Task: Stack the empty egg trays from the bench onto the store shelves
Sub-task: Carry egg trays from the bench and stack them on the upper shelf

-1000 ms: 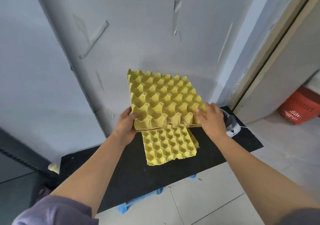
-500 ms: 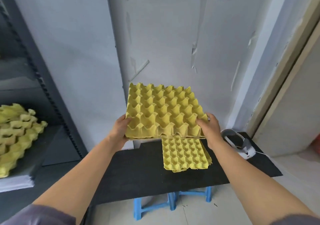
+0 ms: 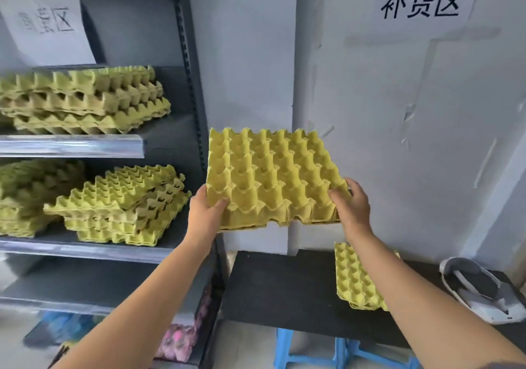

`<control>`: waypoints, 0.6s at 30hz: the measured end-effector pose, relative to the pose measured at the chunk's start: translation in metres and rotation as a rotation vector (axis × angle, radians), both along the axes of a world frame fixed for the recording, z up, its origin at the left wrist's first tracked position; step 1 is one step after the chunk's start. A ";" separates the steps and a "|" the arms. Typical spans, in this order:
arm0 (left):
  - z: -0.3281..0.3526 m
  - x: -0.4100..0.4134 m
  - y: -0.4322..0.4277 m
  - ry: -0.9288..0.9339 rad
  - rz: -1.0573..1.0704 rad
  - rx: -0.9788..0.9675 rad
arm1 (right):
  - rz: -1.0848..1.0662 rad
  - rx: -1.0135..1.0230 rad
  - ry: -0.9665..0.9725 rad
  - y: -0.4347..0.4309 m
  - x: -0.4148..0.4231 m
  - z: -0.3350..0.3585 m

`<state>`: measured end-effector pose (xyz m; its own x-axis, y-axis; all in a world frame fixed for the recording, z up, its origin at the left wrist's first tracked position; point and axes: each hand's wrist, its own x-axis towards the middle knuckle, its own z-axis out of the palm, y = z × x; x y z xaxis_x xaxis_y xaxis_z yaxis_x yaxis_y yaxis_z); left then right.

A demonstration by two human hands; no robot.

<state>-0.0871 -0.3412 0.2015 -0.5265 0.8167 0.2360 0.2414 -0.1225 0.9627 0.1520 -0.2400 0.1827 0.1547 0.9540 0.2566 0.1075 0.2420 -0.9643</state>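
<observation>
I hold a yellow egg tray stack in the air, level, in front of the white wall. My left hand grips its near left corner, and my right hand grips its near right corner. Below to the right, more yellow trays lie on the black bench, partly hidden by my right forearm. To the left stands the dark store shelf unit. Its middle shelf holds a tray stack, and the shelf above holds another stack.
A shelf upright runs just left of the held trays. A white and black device sits at the bench's right end. Blue stool legs show under the bench. Paper signs hang on the wall and on the shelf.
The held trays have risen and swung left, away from the bench and toward the shelves. The view has turned left, so the shelf stacks now show fully. Both grips are unchanged.
</observation>
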 end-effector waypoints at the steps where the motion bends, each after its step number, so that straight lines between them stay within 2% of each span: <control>1: -0.001 -0.013 -0.009 0.008 0.024 -0.008 | 0.015 0.009 -0.002 -0.006 -0.014 0.000; 5: -0.014 -0.083 -0.064 0.034 0.138 -0.084 | 0.093 -0.008 -0.053 -0.037 -0.089 -0.015; 8: -0.023 -0.130 -0.107 0.085 0.113 -0.140 | -0.012 -0.107 -0.028 -0.064 -0.138 -0.033; 11: -0.035 -0.170 -0.134 0.228 0.088 -0.228 | -0.068 -0.182 0.028 -0.086 -0.170 -0.060; 18: -0.057 -0.226 -0.156 0.175 0.147 -0.291 | -0.009 -0.233 0.021 -0.120 -0.218 -0.080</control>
<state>-0.3129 -0.4970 0.1440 -0.6155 0.7815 0.1018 0.4004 0.1988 0.8945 -0.0663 -0.3597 0.1031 0.1661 0.9858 0.0265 0.0879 0.0120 -0.9961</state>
